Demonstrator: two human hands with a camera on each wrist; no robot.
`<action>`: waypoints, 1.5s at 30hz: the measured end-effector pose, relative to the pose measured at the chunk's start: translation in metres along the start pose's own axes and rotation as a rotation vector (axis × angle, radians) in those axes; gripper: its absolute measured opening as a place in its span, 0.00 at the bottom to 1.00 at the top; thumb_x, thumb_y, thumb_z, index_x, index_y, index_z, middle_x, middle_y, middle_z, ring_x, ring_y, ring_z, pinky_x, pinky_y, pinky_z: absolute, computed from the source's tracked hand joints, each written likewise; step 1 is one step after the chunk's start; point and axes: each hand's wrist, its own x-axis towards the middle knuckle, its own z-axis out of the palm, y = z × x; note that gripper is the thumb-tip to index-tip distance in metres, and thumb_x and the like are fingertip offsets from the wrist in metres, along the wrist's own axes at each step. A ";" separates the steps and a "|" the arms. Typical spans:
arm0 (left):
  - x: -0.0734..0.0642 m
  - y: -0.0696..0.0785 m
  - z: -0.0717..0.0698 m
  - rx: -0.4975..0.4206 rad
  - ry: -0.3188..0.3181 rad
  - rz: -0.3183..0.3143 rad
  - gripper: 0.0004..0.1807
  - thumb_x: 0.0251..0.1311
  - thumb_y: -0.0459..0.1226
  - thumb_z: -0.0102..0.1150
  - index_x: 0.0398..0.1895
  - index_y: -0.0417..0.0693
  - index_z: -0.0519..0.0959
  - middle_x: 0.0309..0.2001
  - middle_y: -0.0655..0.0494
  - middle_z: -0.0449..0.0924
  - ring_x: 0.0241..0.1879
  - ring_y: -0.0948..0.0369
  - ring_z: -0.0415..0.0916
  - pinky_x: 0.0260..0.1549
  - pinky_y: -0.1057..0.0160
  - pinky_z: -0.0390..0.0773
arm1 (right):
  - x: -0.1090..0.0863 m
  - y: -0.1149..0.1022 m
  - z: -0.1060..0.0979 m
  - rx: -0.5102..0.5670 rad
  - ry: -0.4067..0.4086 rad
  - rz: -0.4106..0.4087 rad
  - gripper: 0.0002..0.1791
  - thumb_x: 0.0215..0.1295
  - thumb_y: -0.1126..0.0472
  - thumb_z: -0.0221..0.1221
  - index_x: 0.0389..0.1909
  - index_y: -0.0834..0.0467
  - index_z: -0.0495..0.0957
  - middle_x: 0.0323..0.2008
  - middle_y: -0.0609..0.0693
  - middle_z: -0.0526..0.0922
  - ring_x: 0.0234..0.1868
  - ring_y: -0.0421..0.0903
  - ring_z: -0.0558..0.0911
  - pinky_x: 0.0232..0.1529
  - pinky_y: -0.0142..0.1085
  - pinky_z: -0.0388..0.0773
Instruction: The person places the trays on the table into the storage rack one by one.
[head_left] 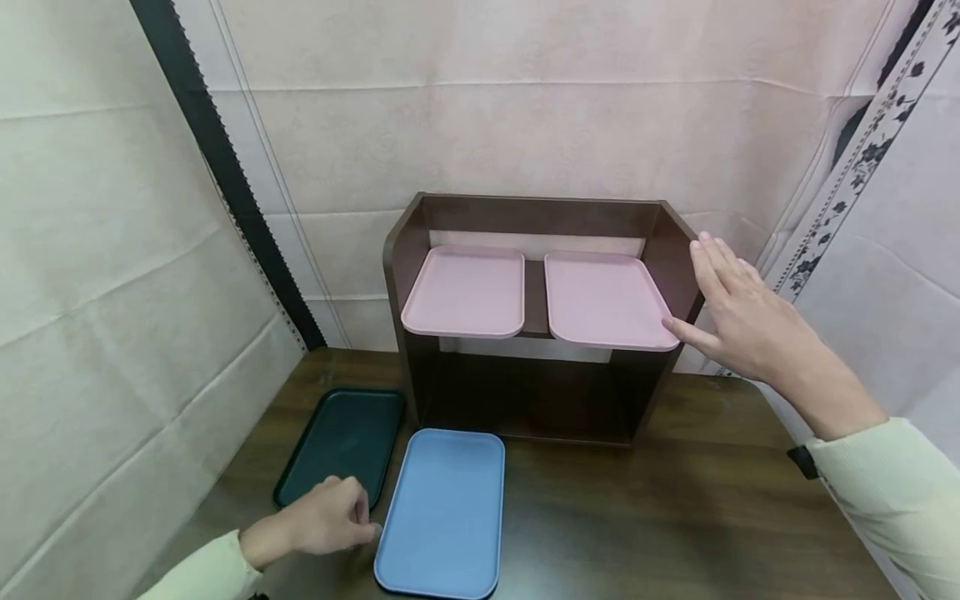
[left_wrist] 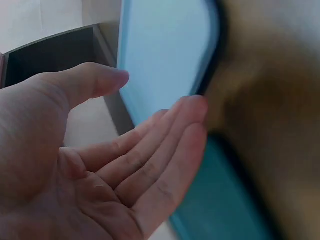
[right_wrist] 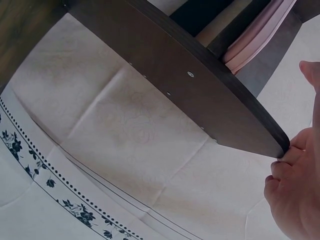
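My left hand (head_left: 330, 517) is beside the left edge of a blue tray (head_left: 442, 517) on the table, its thumb close to that edge. In the left wrist view its thumb and fingers (left_wrist: 165, 165) stand apart with nothing between them. My right hand (head_left: 750, 321) is at the right side of a dark brown two-tier shelf (head_left: 540, 212). Its fingers are extended along the side panel (right_wrist: 200, 90), and its thumb is by the corner of the right pink tray (head_left: 611, 300). Another pink tray (head_left: 468, 292) lies beside it on the upper tier.
A dark green tray (head_left: 345, 442) lies on the wooden table (head_left: 645, 517), left of the blue tray. The shelf's lower tier (head_left: 525, 396) faces the front. Pale cloth (head_left: 525, 133) hangs behind and on both sides, with a dark strip (head_left: 225, 167) at left.
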 end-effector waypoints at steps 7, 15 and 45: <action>0.000 -0.021 0.046 -0.148 -0.024 -0.010 0.16 0.64 0.38 0.70 0.18 0.45 0.82 0.18 0.54 0.84 0.18 0.61 0.80 0.21 0.70 0.78 | -0.003 0.005 -0.001 0.010 0.010 0.007 0.57 0.76 0.37 0.57 0.85 0.67 0.36 0.86 0.65 0.35 0.87 0.66 0.42 0.86 0.61 0.42; 0.003 -0.025 0.057 -0.271 -0.028 -0.062 0.15 0.63 0.35 0.69 0.18 0.43 0.81 0.18 0.54 0.84 0.17 0.64 0.80 0.17 0.70 0.79 | -0.003 0.005 0.001 0.024 0.025 0.005 0.57 0.76 0.38 0.57 0.85 0.67 0.36 0.86 0.65 0.35 0.87 0.65 0.41 0.87 0.59 0.40; 0.007 -0.016 0.076 -0.840 -0.134 -0.102 0.08 0.72 0.29 0.57 0.43 0.28 0.82 0.38 0.42 0.88 0.37 0.57 0.91 0.39 0.65 0.91 | 0.000 0.001 0.008 0.043 0.053 -0.004 0.56 0.77 0.38 0.56 0.85 0.66 0.35 0.87 0.63 0.35 0.87 0.64 0.42 0.86 0.60 0.42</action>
